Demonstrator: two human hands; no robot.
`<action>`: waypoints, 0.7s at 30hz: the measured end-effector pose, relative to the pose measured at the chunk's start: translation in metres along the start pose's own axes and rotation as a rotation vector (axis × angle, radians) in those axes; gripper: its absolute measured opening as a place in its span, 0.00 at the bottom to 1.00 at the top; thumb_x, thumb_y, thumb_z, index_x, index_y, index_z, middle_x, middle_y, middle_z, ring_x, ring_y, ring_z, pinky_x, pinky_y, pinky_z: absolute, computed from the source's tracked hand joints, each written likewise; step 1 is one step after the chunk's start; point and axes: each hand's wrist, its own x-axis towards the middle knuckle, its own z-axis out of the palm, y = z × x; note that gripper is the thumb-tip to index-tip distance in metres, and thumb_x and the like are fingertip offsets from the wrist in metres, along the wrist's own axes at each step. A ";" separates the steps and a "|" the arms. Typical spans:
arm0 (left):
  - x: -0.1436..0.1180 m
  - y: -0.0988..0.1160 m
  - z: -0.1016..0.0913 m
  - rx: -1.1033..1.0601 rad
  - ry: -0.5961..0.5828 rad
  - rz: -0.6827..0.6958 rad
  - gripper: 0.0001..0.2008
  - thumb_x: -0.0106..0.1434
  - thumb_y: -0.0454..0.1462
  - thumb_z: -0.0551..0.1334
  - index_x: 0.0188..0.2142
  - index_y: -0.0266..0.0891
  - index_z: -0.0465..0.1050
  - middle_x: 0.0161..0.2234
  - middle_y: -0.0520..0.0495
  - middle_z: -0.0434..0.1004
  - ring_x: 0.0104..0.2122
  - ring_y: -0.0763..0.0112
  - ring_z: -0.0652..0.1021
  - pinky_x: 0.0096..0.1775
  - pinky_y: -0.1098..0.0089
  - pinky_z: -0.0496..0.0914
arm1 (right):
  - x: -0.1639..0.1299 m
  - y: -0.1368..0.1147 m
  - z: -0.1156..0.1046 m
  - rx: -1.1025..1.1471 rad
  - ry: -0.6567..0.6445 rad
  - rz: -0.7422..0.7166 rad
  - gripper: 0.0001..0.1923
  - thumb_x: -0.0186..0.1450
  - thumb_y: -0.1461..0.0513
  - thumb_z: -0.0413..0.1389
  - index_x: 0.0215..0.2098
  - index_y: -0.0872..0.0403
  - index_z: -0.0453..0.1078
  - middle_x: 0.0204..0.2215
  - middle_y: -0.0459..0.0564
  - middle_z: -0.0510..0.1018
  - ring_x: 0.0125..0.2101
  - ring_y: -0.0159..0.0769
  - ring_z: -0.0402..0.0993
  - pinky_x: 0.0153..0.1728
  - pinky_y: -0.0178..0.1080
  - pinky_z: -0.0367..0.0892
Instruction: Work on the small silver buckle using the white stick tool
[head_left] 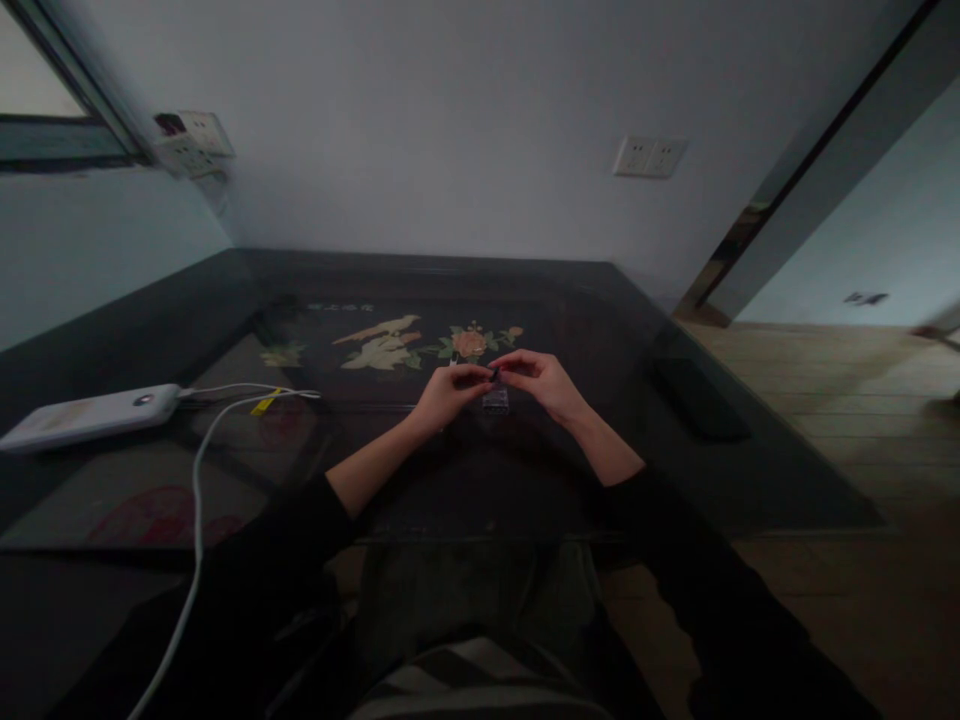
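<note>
Over the middle of the dark glossy table [525,480], my left hand [452,388] and my right hand [541,380] meet at their fingertips. Both are closed in a pinch on one small dark piece [494,375], too small and dim to name. Just below the fingertips a small clear box [496,402] shows, partly covered by my hands; whether it rests on the table or is held cannot be made out. A short whitish thing [454,360] sticks up behind my left hand.
A white power bank [94,415] lies at the left, with a white cable [199,500] running toward me and a yellow tag [266,402] on it. A black phone-like slab [697,398] lies at the right. Wall sockets [649,157] are behind the table.
</note>
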 end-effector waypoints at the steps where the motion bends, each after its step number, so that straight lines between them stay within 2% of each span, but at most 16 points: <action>1: -0.001 0.001 0.001 -0.047 -0.015 -0.020 0.10 0.54 0.36 0.68 0.37 0.36 0.78 0.36 0.46 0.82 0.36 0.67 0.79 0.43 0.65 0.73 | 0.000 0.000 0.001 0.006 0.004 -0.012 0.10 0.56 0.57 0.64 0.35 0.51 0.78 0.33 0.47 0.79 0.37 0.36 0.73 0.43 0.41 0.65; 8: -0.006 0.009 0.005 -0.185 -0.107 -0.097 0.06 0.55 0.36 0.67 0.33 0.35 0.77 0.32 0.47 0.81 0.35 0.70 0.79 0.43 0.65 0.72 | -0.001 -0.001 0.007 0.042 0.035 -0.061 0.13 0.53 0.52 0.66 0.27 0.51 0.75 0.29 0.46 0.76 0.35 0.35 0.71 0.42 0.41 0.65; 13: -0.004 0.007 0.006 -0.120 -0.149 -0.096 0.07 0.57 0.35 0.66 0.36 0.34 0.77 0.35 0.46 0.81 0.36 0.69 0.79 0.44 0.64 0.73 | 0.000 0.001 0.007 -0.021 0.060 -0.053 0.13 0.55 0.51 0.65 0.26 0.52 0.74 0.29 0.46 0.75 0.34 0.35 0.71 0.39 0.41 0.65; 17: 0.000 0.002 -0.001 0.101 -0.036 -0.033 0.08 0.60 0.34 0.63 0.39 0.35 0.76 0.36 0.45 0.81 0.36 0.69 0.79 0.41 0.66 0.73 | 0.003 0.007 0.001 -0.152 0.134 -0.063 0.11 0.57 0.54 0.64 0.28 0.53 0.74 0.28 0.47 0.76 0.33 0.36 0.71 0.38 0.41 0.65; 21: 0.002 0.001 -0.007 0.298 0.066 0.025 0.09 0.62 0.33 0.60 0.41 0.37 0.77 0.36 0.46 0.81 0.36 0.69 0.79 0.40 0.68 0.72 | 0.004 0.010 -0.005 -0.367 0.125 -0.066 0.07 0.58 0.59 0.63 0.26 0.54 0.74 0.27 0.47 0.74 0.31 0.35 0.70 0.35 0.40 0.64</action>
